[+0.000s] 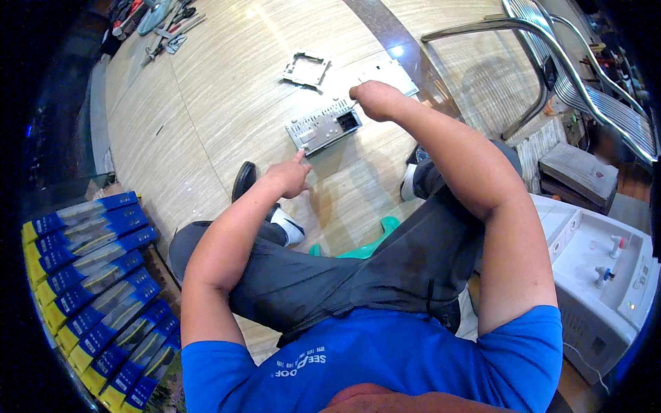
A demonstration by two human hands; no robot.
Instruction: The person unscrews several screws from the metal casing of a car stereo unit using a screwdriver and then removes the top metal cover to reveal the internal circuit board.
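A silvery, box-shaped electronic unit point(320, 129) lies on the tiled floor in front of me, with a dark opening at its right end. My left hand point(289, 177) is at its near left corner. The index finger is stretched out and touches that corner, while the thumb stands apart. Over the unit's far right corner, my right hand point(377, 101) is closed, knuckles up. Whatever its fingers grip is hidden or too small to name. Just beyond the unit sits a pale rectangular frame point(289, 74) with an open middle. A flat white panel point(398, 74) lies behind my right hand.
Several hand tools point(167, 43) lie on the floor at the far left. A metal chair point(544, 48) stands at the far right, a white water dispenser point(585, 275) at the near right. Blue-and-yellow packages point(103, 289) line the left. A green plastic stool point(375, 241) shows between my legs.
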